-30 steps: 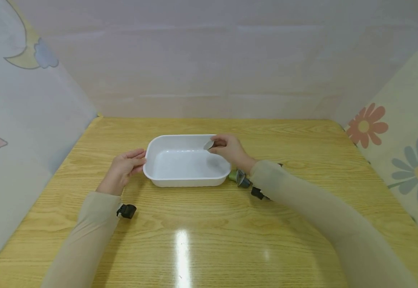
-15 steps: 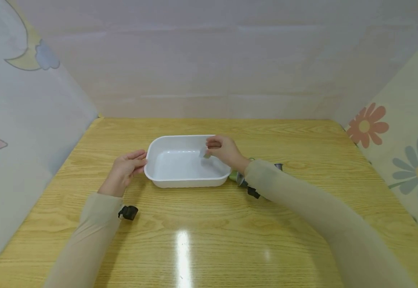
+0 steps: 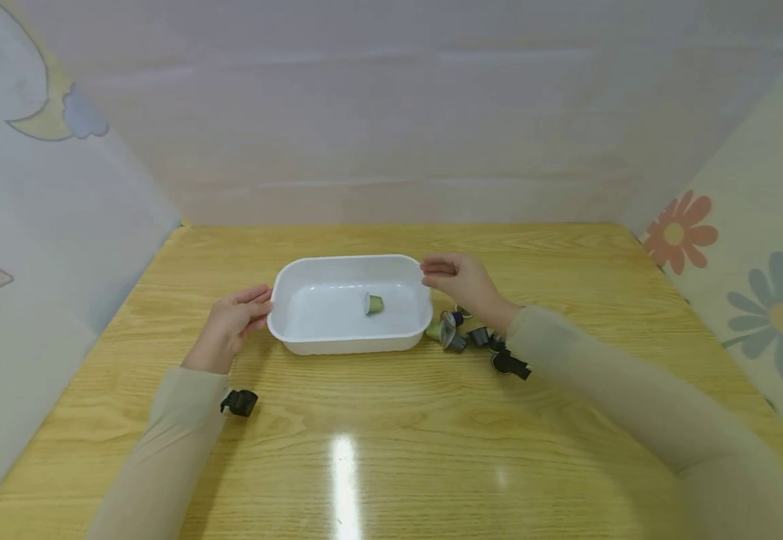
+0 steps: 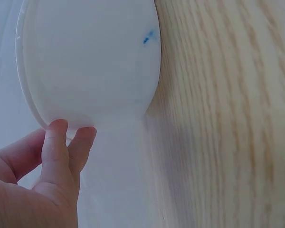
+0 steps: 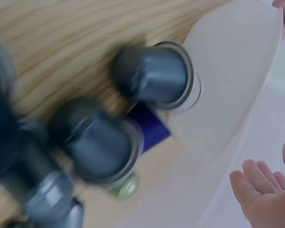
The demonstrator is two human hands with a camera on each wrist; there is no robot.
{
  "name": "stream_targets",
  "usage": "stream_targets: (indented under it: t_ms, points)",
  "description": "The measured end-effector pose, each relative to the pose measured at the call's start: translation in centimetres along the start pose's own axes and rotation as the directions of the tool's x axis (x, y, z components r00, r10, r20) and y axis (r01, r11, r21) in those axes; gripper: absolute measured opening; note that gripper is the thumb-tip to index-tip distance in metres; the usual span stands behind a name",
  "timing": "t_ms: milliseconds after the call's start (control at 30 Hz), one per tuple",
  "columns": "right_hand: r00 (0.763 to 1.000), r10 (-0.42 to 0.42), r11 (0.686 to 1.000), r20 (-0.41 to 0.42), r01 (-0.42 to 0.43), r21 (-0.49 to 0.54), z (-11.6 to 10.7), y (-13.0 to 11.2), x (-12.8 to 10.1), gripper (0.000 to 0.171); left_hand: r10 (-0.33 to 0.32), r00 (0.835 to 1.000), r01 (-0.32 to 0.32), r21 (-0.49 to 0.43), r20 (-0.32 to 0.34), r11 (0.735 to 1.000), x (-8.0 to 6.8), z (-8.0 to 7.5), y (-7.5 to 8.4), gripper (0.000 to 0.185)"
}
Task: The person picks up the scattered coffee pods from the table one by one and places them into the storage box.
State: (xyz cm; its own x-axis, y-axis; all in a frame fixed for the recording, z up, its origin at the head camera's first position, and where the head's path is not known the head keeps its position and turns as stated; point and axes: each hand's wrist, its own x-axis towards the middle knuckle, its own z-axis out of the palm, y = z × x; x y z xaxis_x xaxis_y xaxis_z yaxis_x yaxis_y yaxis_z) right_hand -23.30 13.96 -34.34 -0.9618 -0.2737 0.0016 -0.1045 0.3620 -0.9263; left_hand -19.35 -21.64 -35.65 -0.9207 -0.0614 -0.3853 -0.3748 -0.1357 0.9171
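White tray (image 3: 297,330) sits mid-bench (image 3: 391,450), long axis running left to right. One green capsule (image 3: 374,304) lies on its side inside, right of centre on the tray floor, its wide rim toward the left and its narrow end toward the right; its own axis runs roughly along the tray's.

Left hand (image 3: 232,322) rests against the tray's left end, fingers fairly straight and touching the rim; the left wrist view shows fingertips (image 4: 57,130) at the wall, not curled round it.

Right hand (image 3: 462,283) hovers at the tray's far right corner, fingers loosely bent with nothing between them. This grip is empty and slack.

Loose capsules (image 3: 462,336) cluster on the bench just beside the tray's right end, below and near the right wrist. The right wrist view shows dark grey ones (image 5: 154,73) lying on their sides, blurred, with a green one partly hidden. The right hand is clearly the nearer; the cluster lies toward the person from it. A black capsule (image 3: 238,401) lies apart by the left sleeve.
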Motion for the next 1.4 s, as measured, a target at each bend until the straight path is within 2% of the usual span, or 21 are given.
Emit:
stream_targets:
  t_ms: [500, 700, 900, 1133, 1400]
  points:
    - [0.999, -0.006, 0.999, -0.032, 0.004, -0.054, -5.0, 1.3, -3.5, 0.046, 0.01, 1.0, -0.01, -0.031, -0.003, 0.999, 0.0, -0.9, -0.2, 0.06]
    - [0.998, 0.01, 0.998, -0.059, -0.013, -0.058, -6.2, 2.1, -4.7, 0.047, 0.016, 1.0, -0.016, -0.013, 0.005, 1.0, -0.1, -0.9, -0.2, 0.06]
    - [0.997, 0.01, 0.994, -0.075, -0.018, -0.107, -7.4, 3.0, -5.7, 0.051, 0.01, 1.0, -0.01, -0.011, -0.002, 1.0, -0.1, -0.8, -0.1, 0.059]
    - [0.999, 0.027, 0.981, -0.046, -0.035, -0.193, -8.5, 4.4, -6.5, 0.054, 0.021, 1.0, -0.021, -0.025, 0.011, 0.999, 0.0, -0.8, -0.2, 0.06]
    - [0.997, 0.06, 0.976, -0.049, -0.069, -0.207, -9.0, 6.2, -6.8, 0.062, 0.028, 1.0, -0.028, -0.021, 0.006, 0.999, 0.0, -0.9, -0.3, 0.059]
